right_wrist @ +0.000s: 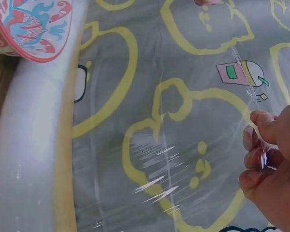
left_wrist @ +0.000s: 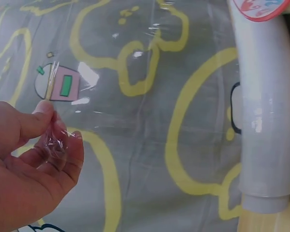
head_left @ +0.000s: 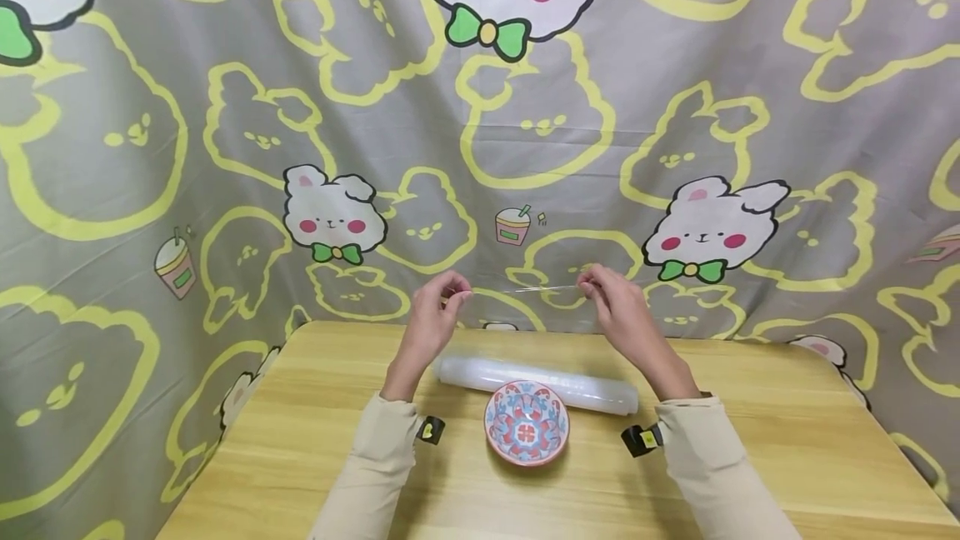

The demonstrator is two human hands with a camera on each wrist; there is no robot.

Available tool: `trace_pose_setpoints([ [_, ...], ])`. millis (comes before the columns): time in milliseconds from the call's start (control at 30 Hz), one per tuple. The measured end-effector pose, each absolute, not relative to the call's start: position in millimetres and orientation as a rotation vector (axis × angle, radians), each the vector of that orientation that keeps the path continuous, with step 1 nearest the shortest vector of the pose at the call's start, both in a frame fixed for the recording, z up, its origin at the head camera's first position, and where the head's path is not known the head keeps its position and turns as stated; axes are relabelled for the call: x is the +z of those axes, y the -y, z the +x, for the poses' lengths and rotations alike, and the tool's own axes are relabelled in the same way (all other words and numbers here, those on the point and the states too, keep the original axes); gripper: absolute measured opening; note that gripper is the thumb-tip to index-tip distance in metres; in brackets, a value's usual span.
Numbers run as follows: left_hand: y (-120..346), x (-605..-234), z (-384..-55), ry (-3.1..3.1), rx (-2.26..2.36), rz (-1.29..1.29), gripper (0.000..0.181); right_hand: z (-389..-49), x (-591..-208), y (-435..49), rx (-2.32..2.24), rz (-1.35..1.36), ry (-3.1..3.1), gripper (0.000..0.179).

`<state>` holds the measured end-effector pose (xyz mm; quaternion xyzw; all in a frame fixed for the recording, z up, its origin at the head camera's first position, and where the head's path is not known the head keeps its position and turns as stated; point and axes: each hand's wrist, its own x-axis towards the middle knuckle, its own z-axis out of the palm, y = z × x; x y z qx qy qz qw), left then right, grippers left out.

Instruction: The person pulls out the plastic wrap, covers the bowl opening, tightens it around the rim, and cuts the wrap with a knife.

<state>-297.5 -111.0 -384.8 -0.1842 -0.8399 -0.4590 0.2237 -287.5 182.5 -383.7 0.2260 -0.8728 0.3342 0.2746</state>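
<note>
Both hands are raised above the far side of the table, apart from each other. My left hand (head_left: 438, 308) pinches one corner of a clear sheet of cling film (head_left: 525, 288) between thumb and fingers. The other corner is pinched by my right hand (head_left: 621, 307), so the top edge runs taut between them. In both wrist views, glints on the film (left_wrist: 89, 75) show it spreading down toward the cling film roll (head_left: 592, 391). That roll lies crosswise on the table behind a patterned red, white and blue bowl (head_left: 527, 425), which stands upright.
The wooden table (head_left: 300, 432) meets a grey curtain (head_left: 420, 132) printed with yellow outlines and white rabbits at its back and sides. Each wrist wears a small black camera (head_left: 431, 430) below a beige sleeve (head_left: 367, 448).
</note>
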Motion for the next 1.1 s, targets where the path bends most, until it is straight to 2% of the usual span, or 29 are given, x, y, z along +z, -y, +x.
trace_pose_setpoints([
  [200, 114, -380, -290, 2.296, -1.268, -0.542, 0.005, -278, -377, -180, 0.887, 0.615, 2.341, 0.008],
  [500, 127, -380, -275, 2.355, -1.351, -0.574, 0.005, -238, -370, -179, 0.889, 0.664, 2.352, 0.010],
  [900, 143, -389, -244, 2.367, -1.391, -0.686, 0.011, -199, -388, -174, 0.933, 0.701, 2.321, 0.015],
  [1100, 157, -392, -233, 2.456, -1.408, -0.833, 0.010, -180, -396, -172, 0.951, 0.738, 2.339, 0.020],
])
